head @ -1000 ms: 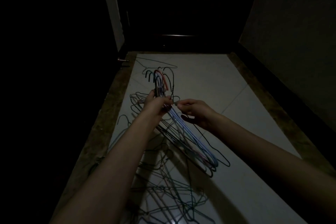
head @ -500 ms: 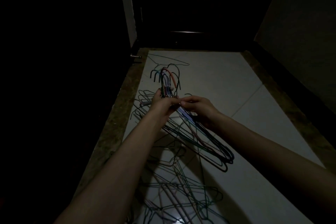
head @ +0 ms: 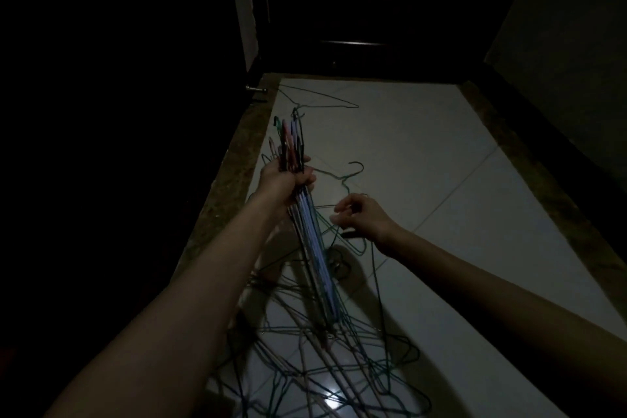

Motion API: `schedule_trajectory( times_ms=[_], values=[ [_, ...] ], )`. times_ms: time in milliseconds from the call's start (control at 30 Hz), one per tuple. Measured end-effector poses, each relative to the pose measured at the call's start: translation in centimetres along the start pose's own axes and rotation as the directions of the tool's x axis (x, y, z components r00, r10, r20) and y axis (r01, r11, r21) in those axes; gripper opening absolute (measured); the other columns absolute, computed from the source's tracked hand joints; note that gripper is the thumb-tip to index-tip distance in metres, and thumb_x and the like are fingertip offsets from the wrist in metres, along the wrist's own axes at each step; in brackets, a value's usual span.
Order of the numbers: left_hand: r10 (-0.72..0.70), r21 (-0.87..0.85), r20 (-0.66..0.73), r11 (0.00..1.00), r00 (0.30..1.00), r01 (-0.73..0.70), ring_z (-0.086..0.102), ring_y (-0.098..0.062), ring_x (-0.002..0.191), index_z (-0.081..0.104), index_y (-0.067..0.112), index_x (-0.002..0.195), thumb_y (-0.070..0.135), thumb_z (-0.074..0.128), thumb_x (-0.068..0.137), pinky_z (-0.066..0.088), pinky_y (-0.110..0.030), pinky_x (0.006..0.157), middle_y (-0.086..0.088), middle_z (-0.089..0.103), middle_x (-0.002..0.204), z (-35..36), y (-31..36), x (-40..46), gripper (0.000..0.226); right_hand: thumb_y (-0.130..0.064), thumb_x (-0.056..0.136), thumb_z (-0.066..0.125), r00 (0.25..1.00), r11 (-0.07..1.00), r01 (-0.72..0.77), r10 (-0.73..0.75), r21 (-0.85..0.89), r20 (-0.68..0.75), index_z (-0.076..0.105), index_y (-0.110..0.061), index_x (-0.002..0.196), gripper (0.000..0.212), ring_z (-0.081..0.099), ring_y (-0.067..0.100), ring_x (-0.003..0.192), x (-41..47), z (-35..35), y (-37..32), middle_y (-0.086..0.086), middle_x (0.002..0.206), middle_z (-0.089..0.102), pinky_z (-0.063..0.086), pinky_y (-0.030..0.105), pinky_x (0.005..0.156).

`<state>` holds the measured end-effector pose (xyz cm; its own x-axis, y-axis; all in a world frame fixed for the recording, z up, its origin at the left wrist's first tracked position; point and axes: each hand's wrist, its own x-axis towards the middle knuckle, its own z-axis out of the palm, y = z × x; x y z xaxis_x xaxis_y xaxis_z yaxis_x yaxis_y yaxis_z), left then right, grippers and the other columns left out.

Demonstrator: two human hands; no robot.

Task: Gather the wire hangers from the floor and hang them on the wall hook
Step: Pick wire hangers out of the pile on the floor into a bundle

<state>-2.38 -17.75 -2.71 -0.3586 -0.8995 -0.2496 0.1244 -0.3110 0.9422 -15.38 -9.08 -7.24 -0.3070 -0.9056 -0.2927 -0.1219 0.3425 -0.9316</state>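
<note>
A dim, narrow room with a pale tiled floor (head: 441, 180) and a dark door at the far end. A person stands looking down at their own two bare arms.

The left hand (head: 286, 176) is wrapped tightly round a bundle of wire hangers (head: 315, 241), gripping them at the necks; their hooks point away toward the far wall and the bodies hang down and toward the viewer, packed edge-on.

The right hand (head: 359, 217) is just to the right of the bundle and lower, fingers curled. It seems to be pinching the thin wire of a green hanger (head: 339, 231), though the light is too poor to be sure it has hold of anything.

A tangled pile of loose hangers (head: 339, 366) lies on the floor near the person's feet, wires crossing each other. One more hanger (head: 315, 98) lies flat by itself far off, near the door. No wall hook is in view.

To do this step well, the next hanger probably needs lifting slowly by its hook end, so that neighbours caught on it drop away. It should then be fed in beside the others with its hook facing the same way, keeping the left grip firm so the bundle does not fan out.
</note>
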Motion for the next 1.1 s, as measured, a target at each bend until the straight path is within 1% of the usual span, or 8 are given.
schedule_trajectory(
  times_ms=[133,233,433,533,700,867,967,1100],
  values=[
    [0.008,0.107,0.004,0.994,1.0,-0.009,0.058,-0.014,0.069,0.057,0.005,0.092,-0.011,0.052,0.088,0.053,-0.017,0.057,-0.006,0.058,0.078,-1.5,0.1,0.0,0.018,0.003,0.084,0.06,1.0,0.974,0.004,0.002,-0.226,0.028,0.06,-0.006,0.097,0.015,0.058,0.013,0.068,0.3,0.2,4.7,0.003,0.078,0.056,0.051,0.026,0.063],
    [-0.003,0.097,-0.024,0.995,1.0,0.005,0.059,-0.013,0.069,0.055,0.005,0.104,-0.011,0.054,0.088,0.051,-0.013,0.052,-0.006,0.059,0.08,-2.6,-0.2,0.2,0.022,0.001,0.079,0.068,0.999,0.954,-0.029,0.037,-0.298,0.022,0.063,-0.007,0.099,0.021,0.06,0.022,0.077,1.0,0.7,7.3,0.004,0.081,0.057,0.053,0.037,0.075],
    [-0.062,0.06,-0.024,0.996,0.998,0.063,0.059,-0.014,0.071,0.056,0.005,0.103,-0.01,0.055,0.087,0.052,-0.014,0.051,-0.007,0.059,0.08,-4.3,-0.5,0.6,0.022,0.002,0.08,0.068,0.998,0.924,-0.042,0.054,-0.38,0.023,0.062,-0.003,0.113,0.034,0.061,0.024,0.105,2.3,2.9,10.3,0.014,0.109,0.064,0.047,0.023,0.078],
    [-0.078,0.065,-0.03,0.995,0.996,0.08,0.06,-0.014,0.07,0.059,0.009,0.094,-0.01,0.056,0.086,0.053,-0.014,0.052,-0.006,0.06,0.081,-4.7,-0.5,0.7,0.02,-0.001,0.085,0.061,1.0,0.896,0.005,-0.01,-0.443,-0.009,0.064,-0.004,0.11,0.025,0.066,0.021,0.097,2.8,3.7,11.2,0.011,0.107,0.068,0.047,0.015,0.073],
    [-0.07,0.105,-0.037,0.992,0.997,0.074,0.058,-0.013,0.069,0.057,0.005,0.107,-0.01,0.055,0.087,0.051,-0.013,0.05,-0.006,0.059,0.08,-5.7,-0.6,0.7,0.024,-0.005,0.076,0.072,0.999,0.864,0.029,-0.042,-0.503,-0.014,0.072,-0.004,0.092,0.016,0.068,0.02,0.078,3.5,4.6,11.7,0.013,0.085,0.072,0.054,0.027,0.074],
    [-0.063,0.159,-0.06,0.985,0.996,0.071,0.059,-0.009,0.06,0.059,0.008,0.09,-0.011,0.058,0.084,0.051,-0.014,0.051,-0.004,0.059,0.078,-6.1,-0.4,0.8,0.02,0.003,0.081,0.064,0.997,0.938,-0.028,0.001,-0.346,-0.078,0.068,-0.004,0.077,0.008,0.07,0.027,0.073,3.7,3.8,10.5,0.02,0.081,0.071,0.059,0.041,0.071],
    [-0.046,0.184,-0.069,0.981,0.997,0.058,0.059,-0.01,0.059,0.057,0.006,0.099,-0.01,0.058,0.085,0.049,-0.012,0.047,-0.005,0.058,0.077,-5.8,-0.1,0.4,0.022,0.005,0.082,0.061,0.99,0.958,-0.054,0.015,-0.281,-0.139,0.064,-0.007,0.073,0.016,0.07,0.029,0.072,3.8,2.6,9.6,0.016,0.077,0.069,0.058,0.044,0.073],
    [-0.04,0.173,-0.06,0.984,0.997,0.05,0.056,-0.012,0.065,0.057,0.007,0.099,-0.01,0.057,0.085,0.049,-0.012,0.047,-0.004,0.057,0.076,-4.9,0.2,0.0,0.021,0.003,0.082,0.064,0.965,0.957,-0.03,-0.047,-0.287,-0.258,0.069,0.0,0.086,0.007,0.067,0.027,0.081,3.9,-0.1,7.1,0.016,0.085,0.069,0.055,0.037,0.078]
  ],
)
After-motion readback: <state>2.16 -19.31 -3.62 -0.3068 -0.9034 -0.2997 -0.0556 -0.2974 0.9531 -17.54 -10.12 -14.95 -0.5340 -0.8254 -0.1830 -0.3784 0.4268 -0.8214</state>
